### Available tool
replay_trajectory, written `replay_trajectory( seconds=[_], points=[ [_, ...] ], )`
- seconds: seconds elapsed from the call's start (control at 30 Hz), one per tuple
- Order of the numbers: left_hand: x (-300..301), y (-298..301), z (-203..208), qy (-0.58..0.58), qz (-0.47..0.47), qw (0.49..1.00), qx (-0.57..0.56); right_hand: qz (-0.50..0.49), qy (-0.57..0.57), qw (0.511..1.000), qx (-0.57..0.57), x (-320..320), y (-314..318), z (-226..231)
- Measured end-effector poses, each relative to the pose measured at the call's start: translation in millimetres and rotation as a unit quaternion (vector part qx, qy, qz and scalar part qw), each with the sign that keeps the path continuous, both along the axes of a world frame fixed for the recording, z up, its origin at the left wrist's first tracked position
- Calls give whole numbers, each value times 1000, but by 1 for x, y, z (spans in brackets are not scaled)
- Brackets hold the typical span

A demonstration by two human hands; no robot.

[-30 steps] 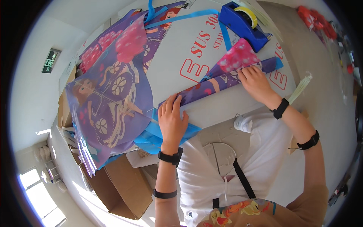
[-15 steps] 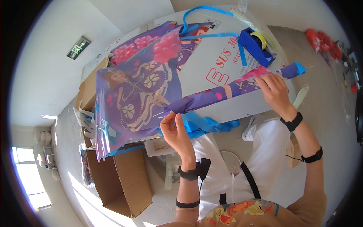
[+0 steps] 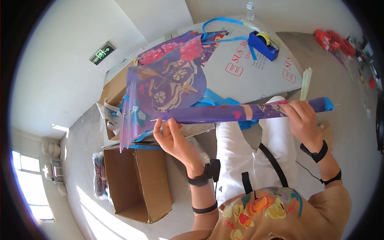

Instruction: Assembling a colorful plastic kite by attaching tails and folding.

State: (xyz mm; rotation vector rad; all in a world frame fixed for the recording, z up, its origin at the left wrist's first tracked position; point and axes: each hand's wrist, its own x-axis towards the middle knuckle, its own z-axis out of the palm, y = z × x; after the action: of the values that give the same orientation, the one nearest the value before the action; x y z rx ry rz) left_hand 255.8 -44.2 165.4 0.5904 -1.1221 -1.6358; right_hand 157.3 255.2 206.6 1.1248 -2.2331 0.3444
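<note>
A purple printed kite, rolled into a long tube (image 3: 216,115), lies nearly level across my lap between both hands. Thin white rod tips poke out at its two ends, and a blue piece shows at the right end. My left hand (image 3: 173,138) is closed at the left end, fingertips pinching by the rod tip. Around the tube near its right end, my right hand (image 3: 301,120) is closed from above. Beyond my left hand, flat printed kite sheets (image 3: 168,82) in purple and pink lie spread on the board-topped table (image 3: 256,82), partly over its left edge.
On the table's far side stand a blue tape dispenser (image 3: 263,45) and a clear bottle (image 3: 250,11). Blue strips (image 3: 218,100) trail over its near edge. Thin pale sticks (image 3: 306,84) stand at the right. An open cardboard box (image 3: 154,186) sits on the floor at left.
Both hands have brought the rolled kite nearer to me, off the table and over my lap. It has turned from slanting to almost level. My view has shifted too.
</note>
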Motion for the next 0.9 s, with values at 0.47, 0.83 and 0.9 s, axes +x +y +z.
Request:
replay_trajectory(
  seconds=[0.47,0.83,0.9],
  points=[
    [74,106,-23,119,-446,863,207,57,75,993,-67,94,-38,-22],
    [68,91,-32,156,-436,870,171,64,-300,943,-132,106,-47,-12],
    [65,90,-35,112,-412,892,150,26,-404,906,-124,105,-46,-9]
  ],
)
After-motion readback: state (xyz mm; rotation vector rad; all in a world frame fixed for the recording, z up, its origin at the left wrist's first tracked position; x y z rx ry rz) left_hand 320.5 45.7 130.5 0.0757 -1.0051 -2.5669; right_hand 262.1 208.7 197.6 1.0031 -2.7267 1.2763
